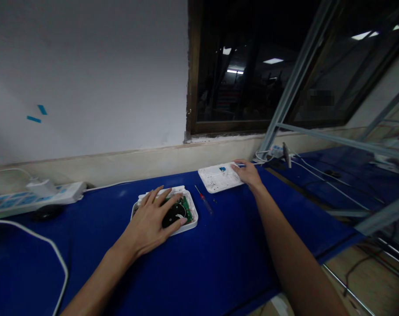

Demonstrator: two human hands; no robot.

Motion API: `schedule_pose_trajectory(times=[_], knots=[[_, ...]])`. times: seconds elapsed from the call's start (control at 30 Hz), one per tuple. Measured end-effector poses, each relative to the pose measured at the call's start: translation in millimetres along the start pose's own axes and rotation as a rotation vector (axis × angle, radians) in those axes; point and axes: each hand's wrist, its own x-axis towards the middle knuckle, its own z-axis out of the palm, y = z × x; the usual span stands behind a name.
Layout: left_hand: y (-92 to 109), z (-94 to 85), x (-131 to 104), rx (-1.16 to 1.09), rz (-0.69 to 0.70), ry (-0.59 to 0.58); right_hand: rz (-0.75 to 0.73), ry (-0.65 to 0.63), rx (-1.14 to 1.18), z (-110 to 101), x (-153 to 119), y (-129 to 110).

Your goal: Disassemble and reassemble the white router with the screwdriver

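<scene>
My left hand (153,218) lies spread over an opened white plastic housing (194,218), its fingers apart. Between thumb and fingers a black round part (173,214) and a green circuit board (187,210) show inside; the rest of the interior is hidden by the hand. At the back of the table, my right hand (248,174) pinches the right edge of a flat white plastic cover (217,179). A small blue piece (222,169) sits on that cover. Between the housing and the cover lies a screwdriver (204,199) with a red collar and a clear handle, beside tiny screw-like bits (214,201).
A white power strip (37,197) with a plugged-in adapter stands at the left by the wall. A white cable (56,254) curves along the blue table (199,267). Metal frame bars (294,74) rise at the right, with cables and another blue surface behind.
</scene>
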Motion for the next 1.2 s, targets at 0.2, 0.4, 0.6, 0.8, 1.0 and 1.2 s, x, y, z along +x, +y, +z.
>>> schedule_pose_trajectory(times=[0.2,0.4,0.6,0.8,1.0,1.2], knots=[[-1,7.9,-1,0.193,0.047,-0.055,0.029,0.036,-0.283,-2,6,24],[-1,8.1,-1,0.181,0.022,-0.085,0.012,-0.059,-0.5,10,2,32],[0,3.8,-1,0.146,0.01,-0.132,-0.015,-0.044,-0.661,5,-12,10],[-17,-8.8,-2,0.066,0.036,-0.159,-0.326,-0.242,-0.644,17,-46,-56],[-36,-25.1,-6,-0.027,0.079,-0.198,-0.478,-0.514,-0.684,46,-100,-90],[-33,-30.3,-5,-0.048,0.054,-0.213,-0.433,-0.556,-0.66,58,-113,-88]])
